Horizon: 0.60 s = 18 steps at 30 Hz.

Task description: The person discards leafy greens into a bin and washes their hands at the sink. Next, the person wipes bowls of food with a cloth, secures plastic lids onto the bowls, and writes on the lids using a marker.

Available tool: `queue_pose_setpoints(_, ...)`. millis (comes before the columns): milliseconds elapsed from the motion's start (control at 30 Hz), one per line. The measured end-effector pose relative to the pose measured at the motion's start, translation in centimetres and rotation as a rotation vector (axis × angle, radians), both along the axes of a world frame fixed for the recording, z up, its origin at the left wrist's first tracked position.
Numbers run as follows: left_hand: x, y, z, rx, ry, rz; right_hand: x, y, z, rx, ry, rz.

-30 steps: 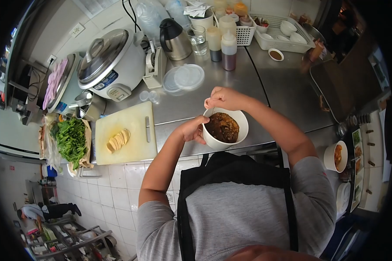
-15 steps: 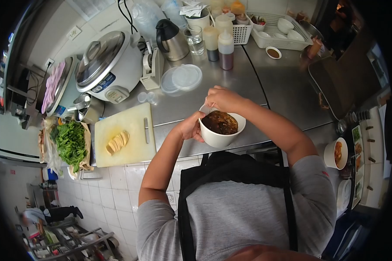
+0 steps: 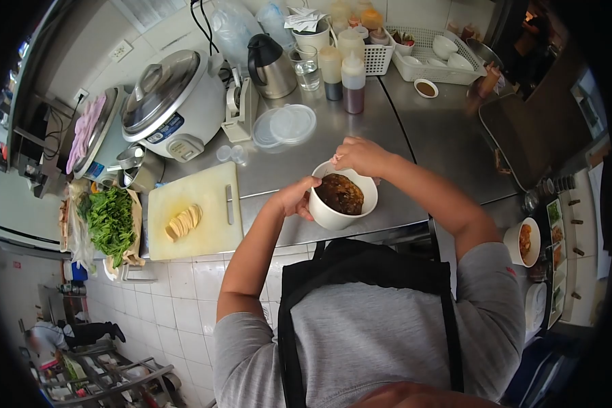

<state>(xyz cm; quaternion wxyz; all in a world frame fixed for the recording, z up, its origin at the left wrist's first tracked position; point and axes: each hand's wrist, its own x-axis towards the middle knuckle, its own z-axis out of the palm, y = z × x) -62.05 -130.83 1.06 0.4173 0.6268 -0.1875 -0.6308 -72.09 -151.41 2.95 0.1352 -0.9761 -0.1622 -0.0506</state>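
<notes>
A white bowl with dark brown, saucy food in it sits at the counter's front edge. My left hand grips its left side, the thumb over the rim. My right hand is closed above the far rim; what its fingers hold is too hidden to make out. To the left lies a pale cutting board with several yellowish slices on it. Two clear lids rest on the steel counter beyond the bowl.
A rice cooker, steel jug, water glass and squeeze bottles stand behind. Leafy greens are far left, a small sauce dish back right, another food bowl at right. A person is at lower left.
My right hand has moved a little to the right along the far rim of the bowl. The bowl has tilted and shifted slightly left, with my left hand still on it.
</notes>
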Motion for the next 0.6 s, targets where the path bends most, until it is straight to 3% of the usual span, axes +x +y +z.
queue_pose_setpoints(67,-0.2,0.3,0.0,-0.002,-0.051,0.043,-0.3,-0.8,-0.4,-0.02,0.014,0.008)
queue_pose_setpoints(167,0.0,0.7,0.2,-0.008,-0.056,0.078,-0.6,-0.5,1.5,0.279,0.23,-0.33)
queue_pose_setpoints(267,-0.1,0.7,-0.1,0.003,-0.004,0.063,-0.8,0.5,2.4,0.357,0.13,-0.354)
queue_pose_setpoints(367,0.3,0.3,-1.5,0.002,0.059,0.032,-0.2,0.3,-0.8,0.132,-0.177,0.022)
queue_pose_setpoints(467,0.2,0.2,-1.8,0.011,0.078,0.021,0.2,0.1,-1.9,0.073,-0.249,0.083)
queue_pose_setpoints(600,0.0,0.6,-2.1,0.003,0.047,0.038,-0.2,-0.4,-3.1,0.006,-0.149,0.004)
